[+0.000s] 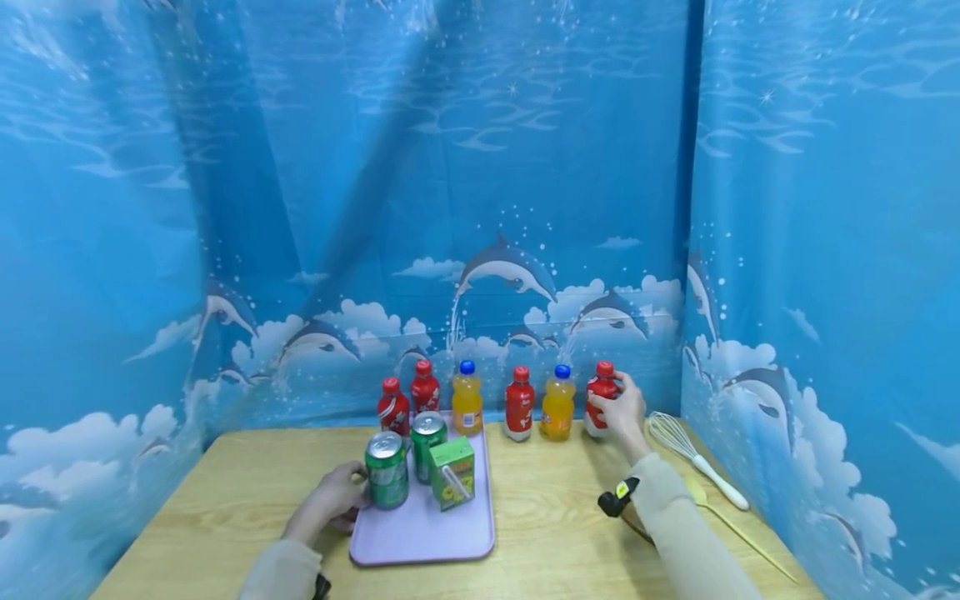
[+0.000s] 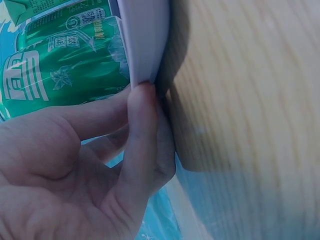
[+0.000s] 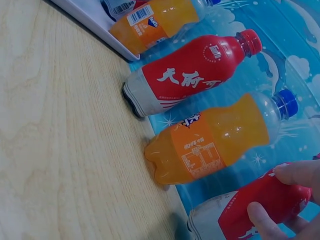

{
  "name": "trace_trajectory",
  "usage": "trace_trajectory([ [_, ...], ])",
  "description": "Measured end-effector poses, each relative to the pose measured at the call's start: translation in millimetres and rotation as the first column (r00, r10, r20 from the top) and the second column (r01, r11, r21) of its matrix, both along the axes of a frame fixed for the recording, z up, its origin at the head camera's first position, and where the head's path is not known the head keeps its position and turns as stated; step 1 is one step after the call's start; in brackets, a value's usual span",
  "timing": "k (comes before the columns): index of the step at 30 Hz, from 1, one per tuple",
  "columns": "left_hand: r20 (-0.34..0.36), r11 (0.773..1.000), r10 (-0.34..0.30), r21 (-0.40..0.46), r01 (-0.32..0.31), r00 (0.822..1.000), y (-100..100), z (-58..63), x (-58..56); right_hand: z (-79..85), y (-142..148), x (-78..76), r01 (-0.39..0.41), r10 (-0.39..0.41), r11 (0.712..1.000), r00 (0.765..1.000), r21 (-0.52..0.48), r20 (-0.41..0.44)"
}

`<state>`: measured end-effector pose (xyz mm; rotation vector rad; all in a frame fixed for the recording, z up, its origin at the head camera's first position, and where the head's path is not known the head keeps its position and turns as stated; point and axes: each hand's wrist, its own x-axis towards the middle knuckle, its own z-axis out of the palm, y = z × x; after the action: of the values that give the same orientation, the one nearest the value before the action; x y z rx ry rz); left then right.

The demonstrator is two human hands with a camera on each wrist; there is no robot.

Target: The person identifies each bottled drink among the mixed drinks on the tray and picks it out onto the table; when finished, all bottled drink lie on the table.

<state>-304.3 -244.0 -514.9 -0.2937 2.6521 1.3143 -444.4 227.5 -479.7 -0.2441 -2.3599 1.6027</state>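
Note:
At the back right, my right hand (image 1: 624, 412) grips a red-labelled bottle (image 1: 601, 388) with a red cap; the bottle stands upright. My left hand (image 1: 330, 502) pinches the left rim of a pale purple tray (image 1: 420, 543), close beside a green can (image 1: 387, 479). A second green can (image 1: 427, 432) and a green juice box (image 1: 453, 473) with a straw stand on the tray. Toward its far end are two red bottles (image 1: 393, 412) and an orange drink bottle (image 1: 467, 402) with a blue cap.
Between the tray and my right hand stand another red bottle (image 1: 519, 404) and another orange drink bottle (image 1: 558, 406). A whisk (image 1: 711, 467) and a long yellow utensil (image 1: 738, 527) lie at the table's right edge. Behind hangs a blue dolphin-print curtain (image 1: 510, 200).

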Motion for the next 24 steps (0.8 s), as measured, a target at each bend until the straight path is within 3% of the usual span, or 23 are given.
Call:
trace_trajectory([
  [13, 0.028, 1.000, 0.015, 0.009, -0.015, 0.999, -0.9, -5.1, -4.4, -6.4, 0.6, -3.5, 0.028, -0.028, 0.999, 0.999, 0.028, 0.018],
  [24, 0.030, 0.999, 0.016, 0.044, -0.017, 0.999, -1.7, -1.2, -2.3, -6.6, 0.1, -5.8, 0.035, -0.037, 0.997, 0.999, 0.065, 0.026],
])
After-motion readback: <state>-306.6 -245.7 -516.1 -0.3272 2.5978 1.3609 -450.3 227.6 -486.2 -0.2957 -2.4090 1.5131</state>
